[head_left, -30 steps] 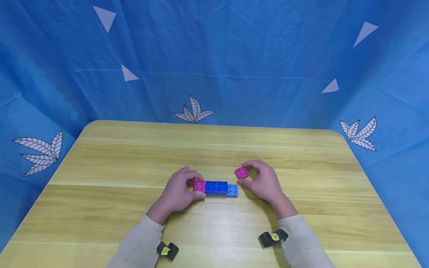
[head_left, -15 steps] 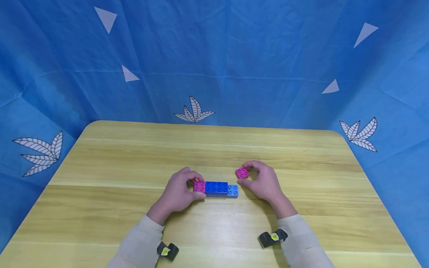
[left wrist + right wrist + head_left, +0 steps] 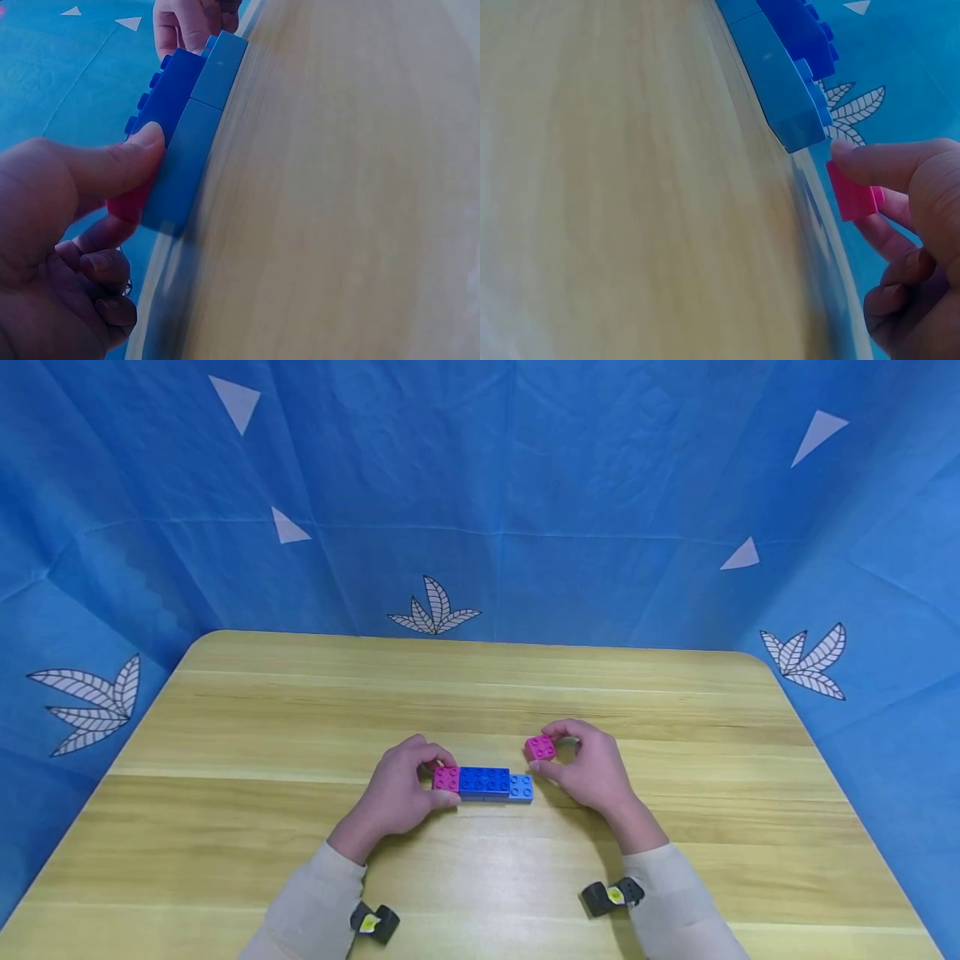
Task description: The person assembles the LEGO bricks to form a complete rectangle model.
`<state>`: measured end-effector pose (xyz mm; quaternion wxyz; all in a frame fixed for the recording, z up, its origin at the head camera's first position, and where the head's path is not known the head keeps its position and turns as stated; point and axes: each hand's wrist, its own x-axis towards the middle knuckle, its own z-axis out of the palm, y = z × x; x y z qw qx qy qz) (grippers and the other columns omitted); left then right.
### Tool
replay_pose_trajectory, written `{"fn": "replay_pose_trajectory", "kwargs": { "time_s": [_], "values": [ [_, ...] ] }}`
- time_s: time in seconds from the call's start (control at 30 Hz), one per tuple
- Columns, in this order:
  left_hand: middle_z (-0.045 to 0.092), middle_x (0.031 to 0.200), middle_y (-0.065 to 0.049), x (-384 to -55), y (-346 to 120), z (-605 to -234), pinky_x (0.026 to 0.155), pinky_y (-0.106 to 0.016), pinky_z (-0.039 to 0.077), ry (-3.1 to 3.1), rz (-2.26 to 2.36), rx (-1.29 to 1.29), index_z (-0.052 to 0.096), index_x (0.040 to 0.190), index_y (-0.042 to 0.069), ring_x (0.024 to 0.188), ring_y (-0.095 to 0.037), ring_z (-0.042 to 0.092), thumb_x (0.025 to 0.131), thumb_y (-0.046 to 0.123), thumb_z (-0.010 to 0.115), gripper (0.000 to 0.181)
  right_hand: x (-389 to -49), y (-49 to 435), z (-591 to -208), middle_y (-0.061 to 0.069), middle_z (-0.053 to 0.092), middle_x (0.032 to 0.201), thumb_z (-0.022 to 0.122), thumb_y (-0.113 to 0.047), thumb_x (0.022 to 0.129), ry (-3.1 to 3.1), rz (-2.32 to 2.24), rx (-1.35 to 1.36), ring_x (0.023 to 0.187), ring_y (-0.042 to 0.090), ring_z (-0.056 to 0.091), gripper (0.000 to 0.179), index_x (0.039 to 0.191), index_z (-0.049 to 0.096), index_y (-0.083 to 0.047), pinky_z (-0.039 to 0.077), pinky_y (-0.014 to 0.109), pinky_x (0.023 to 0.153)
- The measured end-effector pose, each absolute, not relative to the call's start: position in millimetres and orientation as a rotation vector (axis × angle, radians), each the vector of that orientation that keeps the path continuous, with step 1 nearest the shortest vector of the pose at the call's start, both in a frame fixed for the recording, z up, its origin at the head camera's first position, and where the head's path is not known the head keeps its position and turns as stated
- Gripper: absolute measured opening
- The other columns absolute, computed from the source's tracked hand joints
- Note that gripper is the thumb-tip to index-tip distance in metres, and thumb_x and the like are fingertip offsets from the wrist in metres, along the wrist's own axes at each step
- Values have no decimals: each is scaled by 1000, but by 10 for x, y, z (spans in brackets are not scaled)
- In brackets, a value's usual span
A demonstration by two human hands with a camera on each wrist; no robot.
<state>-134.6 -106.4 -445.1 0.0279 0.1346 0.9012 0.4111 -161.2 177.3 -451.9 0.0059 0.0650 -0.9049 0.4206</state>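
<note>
My left hand point(image 3: 401, 783) pinches a pink toy building brick point(image 3: 446, 778) between thumb and fingers. That brick sits on the left end of a lower row made of two light blue bricks point(image 3: 196, 142). Beside it on the same row is a longer dark blue brick point(image 3: 484, 782). At the row's right end, light blue studs point(image 3: 521, 787) are bare. Just behind and right of that end, my right hand point(image 3: 588, 764) pinches a second pink brick point(image 3: 540, 748), apart from the row. In the right wrist view this pink brick point(image 3: 853, 191) is held off the table.
The wooden table point(image 3: 300, 710) extends around both hands. A blue cloth point(image 3: 495, 485) with white triangles and leaf prints hangs along its back and sides. Each wrist wears a black strap-on camera, the left camera point(image 3: 375, 922) and the right camera point(image 3: 611, 896).
The pink brick in my right hand has shifted very slightly left and tilted a little. My left hand and the joined bricks look still.
</note>
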Motion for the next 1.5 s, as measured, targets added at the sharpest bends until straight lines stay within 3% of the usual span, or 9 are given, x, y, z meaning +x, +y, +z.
{"fn": "replay_pose_trajectory", "kwargs": {
  "time_s": [0.4, 0.53, 1.1, 1.37, 1.5],
  "values": [
    [53, 85, 7, -1349, -1057, -4450, 73, -35, 46, 2774, 1257, 393, 73, 101, 19, 84, -17, 51, 70, 21, 94, 37, -1470, 1748, -4436, -6, 67, 98, 92, -24, 72, -2831, 1366, 281, 61, 21, 43, 40, 105, 71, -19, 38, 33, 55],
    [53, 85, 7, -1347, -1058, -4449, 73, -35, 46, 2782, 1247, 389, 73, 100, 19, 84, -17, 51, 70, 21, 94, 37, -1430, 1725, -4442, -6, 67, 95, 93, -23, 70, -2845, 1352, 321, 57, 19, 40, 39, 103, 72, -18, 36, 32, 52],
    [53, 84, 7, -1355, -1069, -4461, 72, -35, 46, 2781, 1293, 438, 73, 99, 18, 83, -17, 51, 69, 20, 94, 37, -1351, 1661, -4400, -8, 66, 91, 94, -28, 68, -2864, 1279, 350, 59, 17, 41, 40, 100, 72, -20, 36, 32, 55],
    [53, 84, 7, -1350, -1073, -4443, 72, -35, 46, 2771, 1293, 422, 73, 99, 19, 82, -18, 51, 69, 20, 94, 37, -1321, 1658, -4374, -10, 66, 92, 95, -33, 66, -2878, 1203, 409, 80, 19, 56, 41, 97, 72, -20, 43, 36, 70],
    [53, 84, 7, -1350, -1075, -4442, 72, -35, 46, 2764, 1289, 416, 73, 99, 19, 83, -18, 51, 69, 20, 94, 37, -1319, 1645, -4375, -11, 65, 89, 95, -35, 65, -2869, 1193, 436, 80, 19, 58, 40, 93, 71, -20, 44, 37, 70]
  ]
}}
